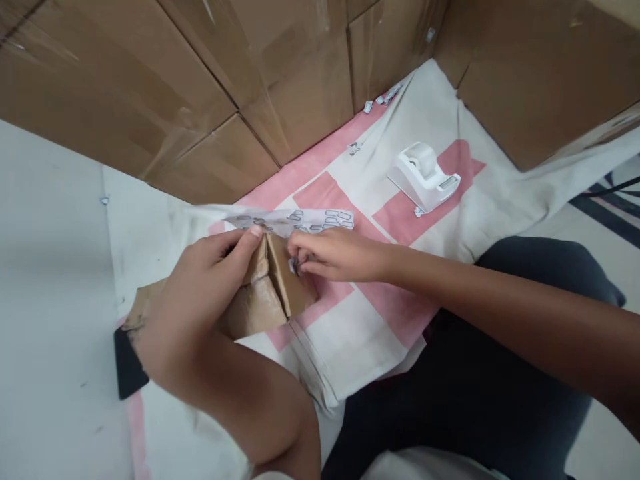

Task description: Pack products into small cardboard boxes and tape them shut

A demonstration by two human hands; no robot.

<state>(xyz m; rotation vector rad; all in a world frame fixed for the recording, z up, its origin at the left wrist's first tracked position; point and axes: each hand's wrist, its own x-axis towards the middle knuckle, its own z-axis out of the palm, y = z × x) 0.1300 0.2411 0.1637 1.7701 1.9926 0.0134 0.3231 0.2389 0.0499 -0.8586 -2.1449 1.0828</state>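
Observation:
My left hand (210, 273) is closed on a small cardboard box (257, 308), its thumb along the top edge. Creased brown tape runs over the near part of the box, and a gap shows along one seam. At the box's right-hand face is my right hand (335, 255), its fingers curled in a pinch. A small white label (293, 266) with dark marks shows at those fingertips, partly hidden by them. Just beyond both hands lies a whitish sheet (320, 219) printed with small dark-outlined shapes; the left hand and box cover part of it.
A white tape dispenser (425, 177) stands on the pink and white cloth (370, 307). Large taped cartons (295, 80) form a wall behind, with another carton (545, 80) at right. Small white scraps (354, 148) lie near them. A flat black object (129, 367) lies at left.

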